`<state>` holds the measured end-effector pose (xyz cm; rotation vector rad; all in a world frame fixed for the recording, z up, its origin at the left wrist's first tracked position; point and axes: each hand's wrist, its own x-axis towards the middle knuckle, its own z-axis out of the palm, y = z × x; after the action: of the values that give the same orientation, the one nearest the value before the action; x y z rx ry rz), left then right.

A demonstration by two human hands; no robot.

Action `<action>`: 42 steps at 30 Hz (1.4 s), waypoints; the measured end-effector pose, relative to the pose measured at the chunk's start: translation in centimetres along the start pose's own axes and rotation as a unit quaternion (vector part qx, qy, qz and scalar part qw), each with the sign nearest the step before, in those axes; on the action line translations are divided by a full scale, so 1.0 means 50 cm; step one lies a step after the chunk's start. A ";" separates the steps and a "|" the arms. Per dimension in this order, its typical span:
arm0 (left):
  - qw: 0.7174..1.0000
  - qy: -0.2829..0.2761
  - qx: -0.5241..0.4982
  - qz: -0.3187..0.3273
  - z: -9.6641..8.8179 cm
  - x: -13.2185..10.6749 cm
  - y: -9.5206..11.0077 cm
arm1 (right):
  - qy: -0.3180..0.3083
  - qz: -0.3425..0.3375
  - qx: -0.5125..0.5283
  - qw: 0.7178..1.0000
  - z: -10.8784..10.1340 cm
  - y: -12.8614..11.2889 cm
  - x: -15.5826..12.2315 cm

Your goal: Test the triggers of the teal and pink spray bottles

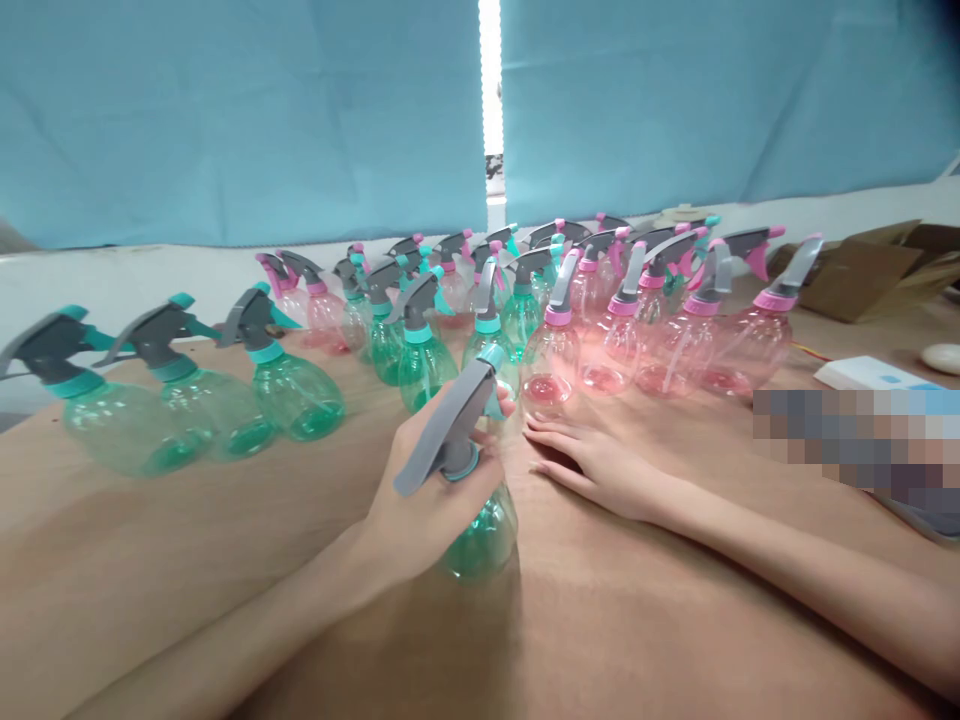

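My left hand (420, 500) is wrapped round the neck of a green spray bottle (480, 530) with a grey trigger head and teal collar; the bottle stands on the brown table (225, 560) in front of me. My right hand (592, 460) lies flat on the table just to the right of it, fingers stretched out and holding nothing. Its fingertips point toward a pink spray bottle (551, 360) in the group behind.
Several green spray bottles (292, 385) line the left and several pink ones (705, 340) crowd the back right. A cardboard box (862, 275) sits far right, with a white flat box (862, 375) and a white oval object (941, 357). Blue curtains hang behind.
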<state>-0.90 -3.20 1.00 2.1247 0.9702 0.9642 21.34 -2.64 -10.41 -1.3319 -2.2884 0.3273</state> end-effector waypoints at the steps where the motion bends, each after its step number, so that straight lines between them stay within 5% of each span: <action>1: 1.000 0.003 -0.001 0.008 -0.001 0.000 0.000 | 0.000 0.001 0.000 1.000 0.000 -0.001 0.000; 42: 0.999 0.029 -0.042 -0.002 0.012 -0.008 -0.018 | 0.010 -0.001 0.019 1.000 0.001 0.000 -0.001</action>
<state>-0.92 -3.18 -0.16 2.0351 0.9450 1.0528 21.32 -2.67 -10.45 -1.3080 -2.2563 0.3548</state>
